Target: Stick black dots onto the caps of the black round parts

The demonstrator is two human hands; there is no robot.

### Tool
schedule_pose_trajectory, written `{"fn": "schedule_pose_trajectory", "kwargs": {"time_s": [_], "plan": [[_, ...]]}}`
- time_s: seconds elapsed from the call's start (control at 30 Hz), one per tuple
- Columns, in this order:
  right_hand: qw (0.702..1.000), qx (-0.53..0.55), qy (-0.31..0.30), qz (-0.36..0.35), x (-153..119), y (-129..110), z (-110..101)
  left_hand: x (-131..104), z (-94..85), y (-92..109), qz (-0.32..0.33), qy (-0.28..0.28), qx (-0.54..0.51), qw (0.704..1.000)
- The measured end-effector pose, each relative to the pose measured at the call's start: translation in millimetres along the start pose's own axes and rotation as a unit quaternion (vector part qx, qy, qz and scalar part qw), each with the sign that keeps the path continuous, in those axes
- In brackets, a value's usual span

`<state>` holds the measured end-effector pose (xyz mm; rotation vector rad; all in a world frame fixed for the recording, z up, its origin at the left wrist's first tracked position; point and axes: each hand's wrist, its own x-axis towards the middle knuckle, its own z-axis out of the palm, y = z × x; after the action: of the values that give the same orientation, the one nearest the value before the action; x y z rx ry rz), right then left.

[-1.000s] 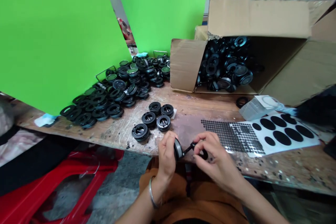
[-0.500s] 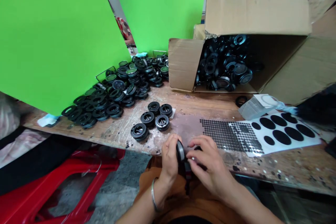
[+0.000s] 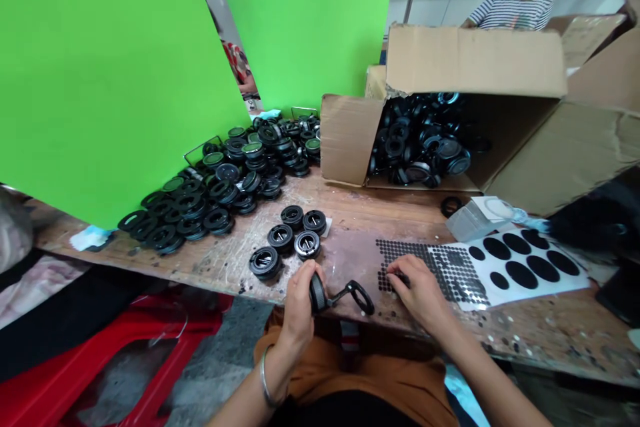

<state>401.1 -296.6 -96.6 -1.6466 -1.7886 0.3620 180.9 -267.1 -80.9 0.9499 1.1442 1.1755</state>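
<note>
Worn wooden surface (image 3: 345, 203), backed by green panels (image 3: 115, 73); open cardboard box (image 3: 475, 60) of black parts at its far side, heaped black discs (image 3: 230, 180) at left. Left hand (image 3: 299, 303): grip closed round a ridged black knob (image 3: 317, 293), its arm and ring (image 3: 361, 297) extending rightward near the surface edge. Right hand (image 3: 420, 290): fingertips pinched narrow at the dotted sticker sheet (image 3: 433, 267); cannot tell whether anything is held.
</note>
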Motion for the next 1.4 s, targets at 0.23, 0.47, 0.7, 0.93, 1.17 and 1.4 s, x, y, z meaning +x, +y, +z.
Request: {"fn": "schedule_pose_trajectory", "kwargs": {"time_s": [0.23, 0.47, 0.7, 0.93, 1.17, 1.4], "plan": [[0.978, -0.133, -0.159, -0.014, 28, 9, 17, 16, 9.3, 6, 0.012, 0.018, 0.02, 1.0], [0.973, -0.154, -0.169, -0.029, 28, 9, 22, 27, 17.2, 4, 0.068, 0.033, 0.085, 0.993], [0.998, -0.002, -0.035, -0.057, 27, 6, 3, 34, 27.2, 6, 0.105, 0.02, 0.109, 0.988], [0.988, 0.03, -0.029, -0.15, 38, -22, -6, 29, 39.5, 10, 0.137, -0.018, 0.145, 0.98], [0.988, 0.011, -0.034, -0.149, 35, -22, -2, 27, 42.5, 12, 0.146, -0.039, 0.167, 0.974], [0.987, 0.096, -0.063, -0.113, 33, -21, -4, 28, 44.8, 11, 0.146, -0.049, 0.166, 0.974]]}}
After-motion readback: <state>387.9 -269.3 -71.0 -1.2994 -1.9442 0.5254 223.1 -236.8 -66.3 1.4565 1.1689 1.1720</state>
